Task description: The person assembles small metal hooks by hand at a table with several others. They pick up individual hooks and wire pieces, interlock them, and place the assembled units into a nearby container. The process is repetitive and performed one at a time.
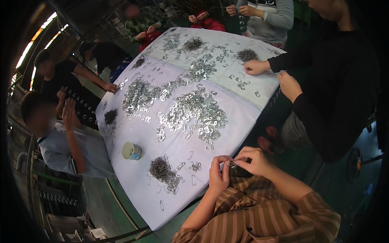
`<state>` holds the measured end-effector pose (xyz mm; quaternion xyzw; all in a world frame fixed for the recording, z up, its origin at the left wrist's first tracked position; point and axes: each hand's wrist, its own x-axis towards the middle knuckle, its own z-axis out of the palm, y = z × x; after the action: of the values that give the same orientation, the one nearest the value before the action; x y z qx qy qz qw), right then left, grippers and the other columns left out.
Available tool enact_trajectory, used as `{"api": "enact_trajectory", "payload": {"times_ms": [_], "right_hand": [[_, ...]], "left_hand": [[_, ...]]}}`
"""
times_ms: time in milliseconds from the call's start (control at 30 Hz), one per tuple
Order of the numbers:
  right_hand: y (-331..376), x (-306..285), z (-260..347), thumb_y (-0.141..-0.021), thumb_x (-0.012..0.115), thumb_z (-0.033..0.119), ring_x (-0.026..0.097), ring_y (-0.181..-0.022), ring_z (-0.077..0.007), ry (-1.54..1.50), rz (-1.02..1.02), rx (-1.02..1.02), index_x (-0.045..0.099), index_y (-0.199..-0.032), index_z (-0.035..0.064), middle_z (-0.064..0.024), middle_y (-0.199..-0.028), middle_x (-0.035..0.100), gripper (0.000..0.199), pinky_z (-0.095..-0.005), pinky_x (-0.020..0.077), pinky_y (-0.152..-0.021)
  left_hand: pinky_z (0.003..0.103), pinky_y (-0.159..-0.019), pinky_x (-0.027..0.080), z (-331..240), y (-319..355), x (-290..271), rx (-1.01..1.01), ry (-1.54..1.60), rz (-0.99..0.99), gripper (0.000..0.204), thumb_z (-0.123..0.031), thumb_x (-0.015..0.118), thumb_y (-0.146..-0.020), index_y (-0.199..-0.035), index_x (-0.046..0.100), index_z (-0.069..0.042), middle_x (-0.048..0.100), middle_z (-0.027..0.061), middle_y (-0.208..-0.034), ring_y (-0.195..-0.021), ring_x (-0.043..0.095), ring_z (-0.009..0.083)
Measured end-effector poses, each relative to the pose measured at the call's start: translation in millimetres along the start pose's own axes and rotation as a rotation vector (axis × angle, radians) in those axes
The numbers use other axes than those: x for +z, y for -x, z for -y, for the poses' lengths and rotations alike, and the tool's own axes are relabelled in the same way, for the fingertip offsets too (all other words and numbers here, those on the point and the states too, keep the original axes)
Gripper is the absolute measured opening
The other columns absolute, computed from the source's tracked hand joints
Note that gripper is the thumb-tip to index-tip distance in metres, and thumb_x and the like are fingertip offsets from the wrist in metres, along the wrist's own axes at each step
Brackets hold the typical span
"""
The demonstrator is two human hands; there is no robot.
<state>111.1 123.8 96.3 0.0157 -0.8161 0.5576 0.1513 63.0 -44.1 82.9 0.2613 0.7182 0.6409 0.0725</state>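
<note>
My left hand (219,176) and my right hand (255,161) meet just off the table's near edge, over my lap. Fingertips of both are pinched together around a small shiny metal piece (232,164); its exact shape is mostly covered by the fingers. To the left of my hands, on the white-covered table (178,204), lies a dark heap of thin bent wire clips (162,168), with several loose ones scattered around it. Farther in, a broad spread of shiny flat metal hooks (194,115) covers the middle of the table.
A paper cup (129,151) stands near the left edge. Another heap of metal hooks (139,97) lies beyond it, and smaller dark wire piles (193,43) sit around the table. Co-workers surround it; a person in black (336,93) works close at the right.
</note>
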Motion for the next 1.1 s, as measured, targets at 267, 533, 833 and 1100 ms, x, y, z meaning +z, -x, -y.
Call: {"api": "enact_trajectory", "payload": {"times_ms": [267, 533, 833, 1100], "right_hand": [[-67.4, 33.1, -71.6, -0.078, 0.066, 0.004, 0.057, -0.089, -0.0274, 0.416, -0.061, -0.236, 0.069, -0.096, 0.0026, -0.0088, -0.087, 0.058, 0.018, -0.0391, 0.0461, -0.079], [-98.0, 59.8, -100.5, -0.079, 0.061, 0.007, 0.056, -0.087, -0.0245, 0.652, -0.035, -0.34, 0.069, -0.088, 0.0057, -0.0058, -0.085, 0.057, 0.012, -0.0369, 0.0409, -0.077], [-97.1, 57.5, -96.3, -0.08, 0.064, 0.012, 0.056, -0.087, -0.0234, 0.538, -0.038, -0.3, 0.067, -0.081, 0.0083, -0.0044, -0.083, 0.056, 0.005, -0.0385, 0.0415, -0.08], [-102.7, 53.1, -96.6, -0.08, 0.067, 0.011, 0.059, -0.082, -0.0271, 0.523, -0.083, -0.291, 0.065, -0.077, 0.0062, -0.0071, -0.083, 0.058, 0.006, -0.0404, 0.0435, -0.075]], "left_hand": [[0.031, -0.085, 0.046, -1.2, 7.2, 4.0, 0.114, -0.168, 0.072, 0.006, 0.002, 0.049, -0.095, -0.097, 0.045, -0.001, 0.064, 0.0145, -0.094, -0.088, 0.061, 0.0193], [0.032, -0.083, 0.046, 0.4, 12.6, 1.2, 0.121, -0.192, 0.056, 0.008, 0.003, 0.052, -0.093, -0.098, 0.047, -0.001, 0.065, 0.0152, -0.093, -0.088, 0.061, 0.0217], [0.033, -0.083, 0.043, 3.9, 10.8, 5.4, 0.116, -0.164, 0.054, 0.01, 0.002, 0.056, -0.09, -0.097, 0.05, -0.003, 0.065, 0.0125, -0.092, -0.087, 0.06, 0.0238], [0.033, -0.082, 0.045, -1.9, 9.2, 5.3, 0.142, -0.208, 0.056, 0.01, 0.003, 0.056, -0.09, -0.096, 0.051, -0.003, 0.066, 0.0132, -0.093, -0.086, 0.06, 0.0249]]}}
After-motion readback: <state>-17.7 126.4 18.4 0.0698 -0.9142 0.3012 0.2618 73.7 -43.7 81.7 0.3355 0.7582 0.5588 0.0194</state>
